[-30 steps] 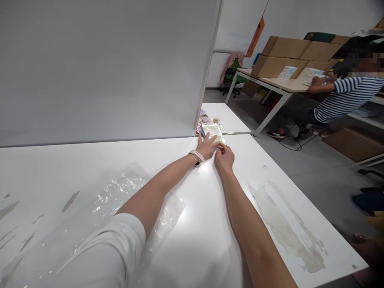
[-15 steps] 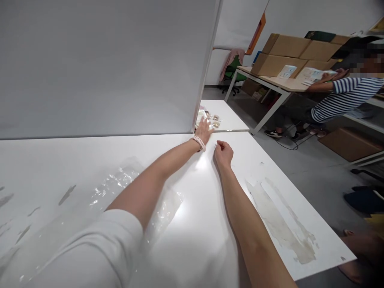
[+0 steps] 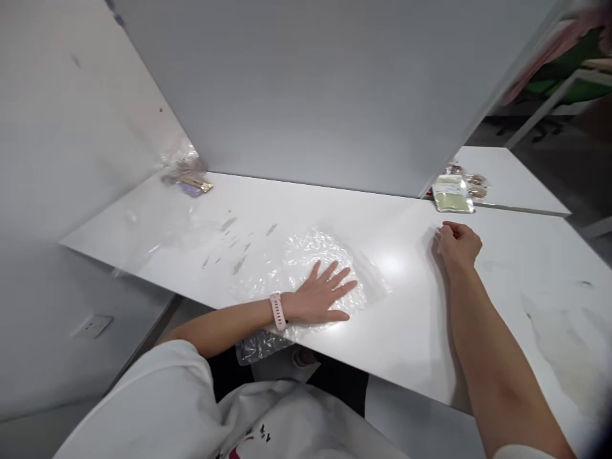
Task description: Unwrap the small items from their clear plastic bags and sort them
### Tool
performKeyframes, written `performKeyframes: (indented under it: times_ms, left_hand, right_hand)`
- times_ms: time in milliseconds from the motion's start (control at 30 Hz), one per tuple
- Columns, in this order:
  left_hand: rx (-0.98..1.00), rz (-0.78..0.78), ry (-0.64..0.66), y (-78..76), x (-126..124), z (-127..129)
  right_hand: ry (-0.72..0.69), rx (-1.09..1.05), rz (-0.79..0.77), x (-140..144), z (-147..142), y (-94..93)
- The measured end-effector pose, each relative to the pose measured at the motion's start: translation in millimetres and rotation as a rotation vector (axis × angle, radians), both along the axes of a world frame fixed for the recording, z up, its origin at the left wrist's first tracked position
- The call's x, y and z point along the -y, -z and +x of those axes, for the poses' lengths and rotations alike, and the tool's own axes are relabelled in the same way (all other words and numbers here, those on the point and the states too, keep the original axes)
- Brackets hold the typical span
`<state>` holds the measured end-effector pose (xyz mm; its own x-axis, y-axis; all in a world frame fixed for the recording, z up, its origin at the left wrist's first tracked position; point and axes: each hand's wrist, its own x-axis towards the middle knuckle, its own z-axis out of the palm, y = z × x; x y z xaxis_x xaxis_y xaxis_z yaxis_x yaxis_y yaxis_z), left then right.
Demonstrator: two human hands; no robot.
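My left hand point(image 3: 321, 296), with a pink watch band at the wrist, lies flat with its fingers spread on a crinkled clear plastic bag point(image 3: 313, 245). Part of the bag hangs over the table's near edge. On the right, my right hand point(image 3: 459, 245) rests on the white table with its fingers curled into a pinch. A small pale bit seems to show at the fingertips, too small to name. Just beyond that hand lies a flat pale-green packet point(image 3: 453, 195), beside small clear bags with round brownish things point(image 3: 477, 186) in them.
A tall grey panel point(image 3: 315, 95) stands along the table's back edge. More clear plastic with a gold and purple packet point(image 3: 195, 183) lies in the far left corner. A wall socket point(image 3: 95, 326) sits low on the left. Grey marks stain the white table point(image 3: 392, 338).
My left hand has come back from the packets by the panel's edge and now lies on the plastic bag. My right hand stays pinched on the table. The view has turned left.
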<state>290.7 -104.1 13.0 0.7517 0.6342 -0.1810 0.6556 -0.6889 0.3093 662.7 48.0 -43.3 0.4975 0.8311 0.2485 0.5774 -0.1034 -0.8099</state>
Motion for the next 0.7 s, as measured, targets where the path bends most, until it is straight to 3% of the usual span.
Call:
performKeyframes:
  times_ms: [133,267,433,500,600,633,700]
  left_hand:
    - [0.024,0.024,0.072,-0.1,32,-20]
    - [0.039,0.12,-0.049,-14.7,66,-55]
    - [0.143,0.154,-0.223,-30.9,121,-131]
    - [0.258,0.185,-0.509,-29.8,140,-162]
    - [0.589,0.173,-1.147,-15.3,156,-193]
    - [0.72,0.102,-1.286,-8.3,159,-198]
    - [0.959,-0.142,-1.38,4.7,159,-200]
  right_hand:
    - [-0.162,-0.069,-0.073,52,-78,-12.9]
    - [-0.475,-0.166,-0.133,108,-147,-27.9]
    - [-0.663,-0.139,-0.268,144,-166,-44.0]
    - [-0.693,-0.13,-0.313,146,-162,-46.4]
    - [-0.677,-0.118,-0.369,142,-164,-46.4]
    - [-0.68,-0.112,-0.398,141,-168,-46.5]
    - [-0.718,-0.104,-0.453,138,-182,-48.4]
